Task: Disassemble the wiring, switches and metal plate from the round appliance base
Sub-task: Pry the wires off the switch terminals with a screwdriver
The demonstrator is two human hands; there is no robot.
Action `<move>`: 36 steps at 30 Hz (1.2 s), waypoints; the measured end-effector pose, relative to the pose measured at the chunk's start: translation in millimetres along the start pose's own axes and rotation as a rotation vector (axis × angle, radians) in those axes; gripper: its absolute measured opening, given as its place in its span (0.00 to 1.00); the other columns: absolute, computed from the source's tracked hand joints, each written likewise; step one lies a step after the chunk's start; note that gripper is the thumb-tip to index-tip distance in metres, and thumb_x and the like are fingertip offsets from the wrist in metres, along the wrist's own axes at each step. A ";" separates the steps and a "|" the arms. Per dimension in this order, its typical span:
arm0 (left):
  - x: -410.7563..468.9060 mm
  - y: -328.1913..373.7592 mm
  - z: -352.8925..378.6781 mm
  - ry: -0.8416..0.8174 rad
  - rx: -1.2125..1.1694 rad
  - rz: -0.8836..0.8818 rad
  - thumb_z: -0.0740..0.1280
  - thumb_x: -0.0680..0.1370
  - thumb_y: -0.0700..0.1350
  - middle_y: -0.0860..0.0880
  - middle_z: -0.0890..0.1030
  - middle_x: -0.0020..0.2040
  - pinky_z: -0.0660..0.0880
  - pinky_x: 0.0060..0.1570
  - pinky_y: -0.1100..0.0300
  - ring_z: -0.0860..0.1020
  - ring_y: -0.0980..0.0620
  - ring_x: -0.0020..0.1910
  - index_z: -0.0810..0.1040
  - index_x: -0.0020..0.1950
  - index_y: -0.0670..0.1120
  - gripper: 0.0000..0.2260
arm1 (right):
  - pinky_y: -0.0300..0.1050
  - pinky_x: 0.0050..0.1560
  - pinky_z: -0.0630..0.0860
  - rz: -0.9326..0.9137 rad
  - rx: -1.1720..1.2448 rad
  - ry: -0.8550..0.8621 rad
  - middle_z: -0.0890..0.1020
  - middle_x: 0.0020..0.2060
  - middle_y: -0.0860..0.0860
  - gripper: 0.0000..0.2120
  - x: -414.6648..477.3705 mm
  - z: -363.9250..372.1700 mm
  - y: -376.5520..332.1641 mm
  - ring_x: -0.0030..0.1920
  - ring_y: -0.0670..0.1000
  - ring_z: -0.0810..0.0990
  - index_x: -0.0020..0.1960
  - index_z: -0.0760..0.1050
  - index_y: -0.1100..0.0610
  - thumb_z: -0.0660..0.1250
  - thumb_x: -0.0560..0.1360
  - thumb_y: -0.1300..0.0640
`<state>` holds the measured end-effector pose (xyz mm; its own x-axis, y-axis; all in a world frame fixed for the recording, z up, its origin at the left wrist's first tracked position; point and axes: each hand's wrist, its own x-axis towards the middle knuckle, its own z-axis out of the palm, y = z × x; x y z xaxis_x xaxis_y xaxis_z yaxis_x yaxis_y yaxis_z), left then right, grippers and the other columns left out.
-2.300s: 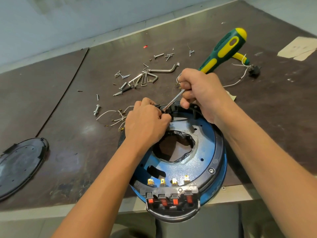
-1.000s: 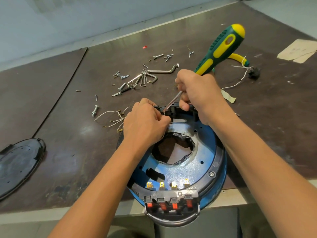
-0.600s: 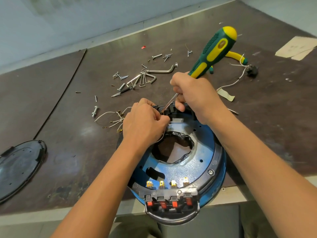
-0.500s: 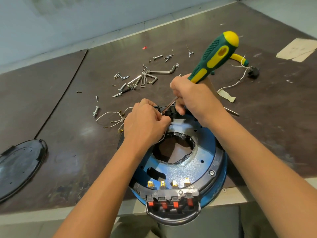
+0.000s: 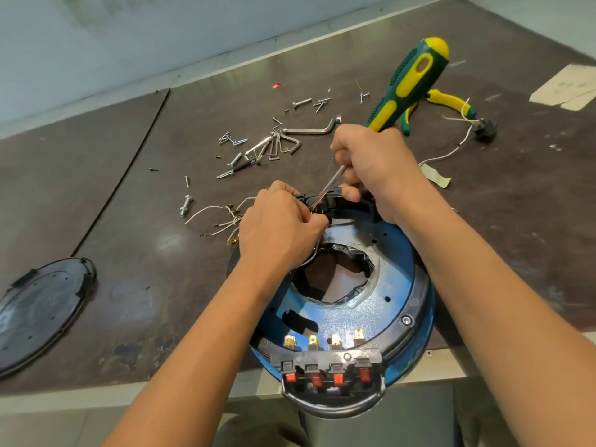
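We look down on a dark brown, scuffed tabletop [image 5: 135, 279] with a bare metal strip along its near and far edges. A thin seam [image 5: 122, 175] divides the top into two panels, and a pale, plain wall [image 5: 96, 43] rises behind it.

The round blue metal appliance base with a black plastic rim [image 5: 390, 285] sits at the near edge and partly overhangs it. Its row of red rocker switches [image 5: 329, 377] is on the side closest to us.

The right hand [image 5: 374, 162] is clenched round the green and yellow screwdriver [image 5: 409, 79]. The steel shaft slants down to the black fitting on the base's far rim. The left hand [image 5: 280, 227] is just beside that tip, fingers curled tight and pinching a thin pale wire [image 5: 309, 260] that loops out under the palm.

Loose white wires with brass terminals [image 5: 219, 217] lie on the tabletop left of the base. Beyond them we see scattered silver screws [image 5: 186, 204] and a bunch of steel hex keys [image 5: 277, 143]. Yellow-handled pliers [image 5: 448, 101] lie behind the screwdriver, near a small black part trailing a white lead [image 5: 487, 127].

A round black plastic cover [image 5: 42, 311] rests well apart at the left, and pale paper scraps [image 5: 567, 88] lie at the far right.
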<state>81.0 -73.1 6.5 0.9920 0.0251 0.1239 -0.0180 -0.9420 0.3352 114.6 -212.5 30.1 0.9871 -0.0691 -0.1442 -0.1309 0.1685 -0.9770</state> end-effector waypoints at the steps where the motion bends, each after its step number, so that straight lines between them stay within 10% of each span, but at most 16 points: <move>1: 0.3 -0.1 0.0 -0.004 -0.003 0.000 0.70 0.73 0.53 0.56 0.73 0.53 0.61 0.32 0.60 0.73 0.54 0.49 0.81 0.31 0.51 0.12 | 0.37 0.22 0.65 0.011 0.009 -0.007 0.66 0.20 0.43 0.09 0.8 -0.8 0.0 0.18 0.44 0.62 0.38 0.67 0.54 0.65 0.73 0.61; 21: -1.9 -0.4 -1.2 -0.005 -0.024 -0.013 0.69 0.73 0.52 0.56 0.74 0.53 0.66 0.41 0.56 0.74 0.52 0.51 0.82 0.32 0.50 0.11 | 0.43 0.25 0.65 -0.133 -0.051 -0.200 0.67 0.22 0.42 0.18 -10.3 -1.6 8.1 0.19 0.47 0.64 0.24 0.67 0.50 0.66 0.71 0.55; 36: -1.2 -2.1 1.9 0.000 -0.032 0.010 0.71 0.71 0.54 0.57 0.75 0.53 0.65 0.35 0.58 0.73 0.54 0.51 0.82 0.32 0.51 0.10 | 0.37 0.22 0.63 0.070 -0.002 -0.071 0.67 0.22 0.44 0.10 8.1 -0.3 0.9 0.19 0.44 0.62 0.39 0.65 0.53 0.65 0.75 0.62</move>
<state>80.2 -71.8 3.9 0.9918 0.0157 0.1270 -0.0318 -0.9310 0.3637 122.5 -213.2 28.0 0.9795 0.0125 -0.2009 -0.2001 0.1682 -0.9652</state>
